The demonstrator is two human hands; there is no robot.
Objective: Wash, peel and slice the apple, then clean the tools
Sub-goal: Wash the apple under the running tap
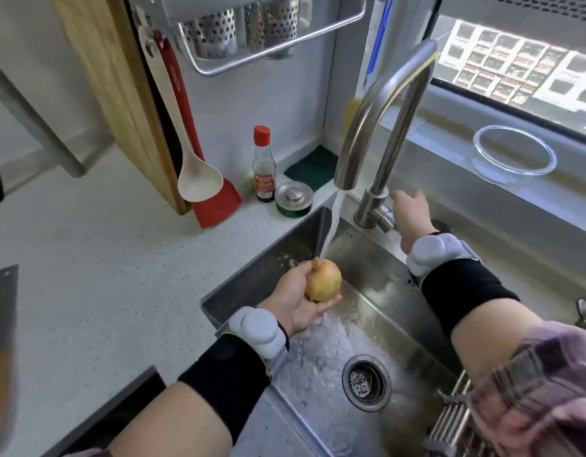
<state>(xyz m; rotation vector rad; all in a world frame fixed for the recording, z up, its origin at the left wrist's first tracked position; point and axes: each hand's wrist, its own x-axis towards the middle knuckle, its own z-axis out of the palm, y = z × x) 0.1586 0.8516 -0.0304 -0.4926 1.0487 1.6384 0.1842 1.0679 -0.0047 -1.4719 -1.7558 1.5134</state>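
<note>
My left hand (293,296) holds a yellowish apple (323,281) over the steel sink (377,268), fingers curled under and around it. Water runs from the tall steel faucet (384,103) onto the top of the apple. My right hand (412,214) reaches to the faucet's base and rests at its lever (385,217), fingers extended. A cleaver blade (1,324) shows at the left edge of the counter.
A wooden cutting board (120,94), a beige ladle (189,153) and a red spatula (212,199) hang at the back left. A sauce bottle (263,166), sink stopper (293,197) and green sponge (313,166) stand behind the sink. A glass bowl (514,155) sits on the windowsill. The drain (365,382) lies below.
</note>
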